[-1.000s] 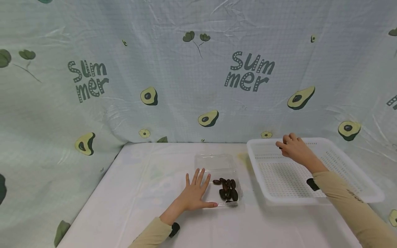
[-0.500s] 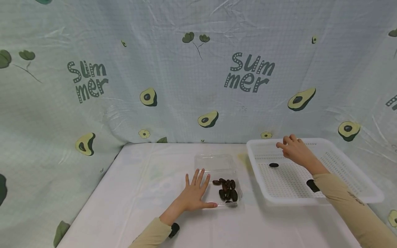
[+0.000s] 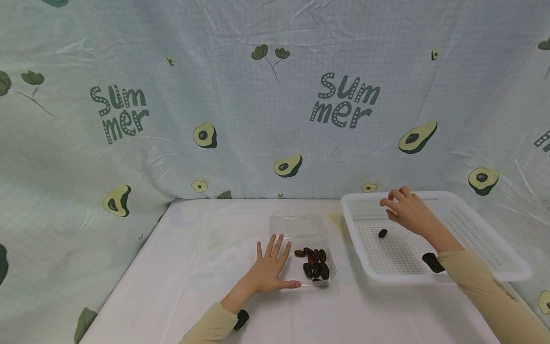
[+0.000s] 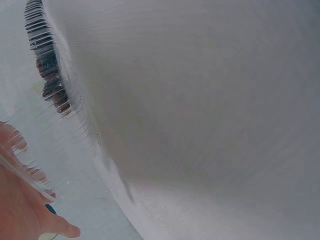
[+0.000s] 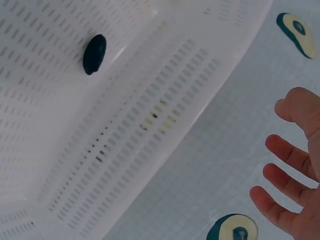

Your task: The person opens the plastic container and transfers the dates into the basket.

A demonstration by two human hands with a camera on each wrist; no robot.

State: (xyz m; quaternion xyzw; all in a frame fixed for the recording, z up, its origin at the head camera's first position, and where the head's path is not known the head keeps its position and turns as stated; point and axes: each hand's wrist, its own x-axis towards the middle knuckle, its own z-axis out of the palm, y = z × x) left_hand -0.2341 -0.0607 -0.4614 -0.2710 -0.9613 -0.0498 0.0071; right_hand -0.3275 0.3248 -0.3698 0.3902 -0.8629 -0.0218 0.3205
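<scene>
Left hand [image 3: 268,273] spreads wide at a clear box [image 3: 295,270] of dates [image 3: 315,262], right hand [image 3: 409,212] hovers, loosely bent, over a white basket [image 3: 412,277], its wall [image 3: 357,241] between those and a lone date [image 3: 383,233], curtain [image 3: 240,162] behind.

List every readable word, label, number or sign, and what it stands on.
"sum mer": left print on the backdrop.
"sum mer": centre print, same backdrop.
Partial print at the backdrop's right edge: cut off, unreadable.
Markings on the right sleeve: too blurred to read.
Tiny curled marks, backdrop: too small.
</scene>
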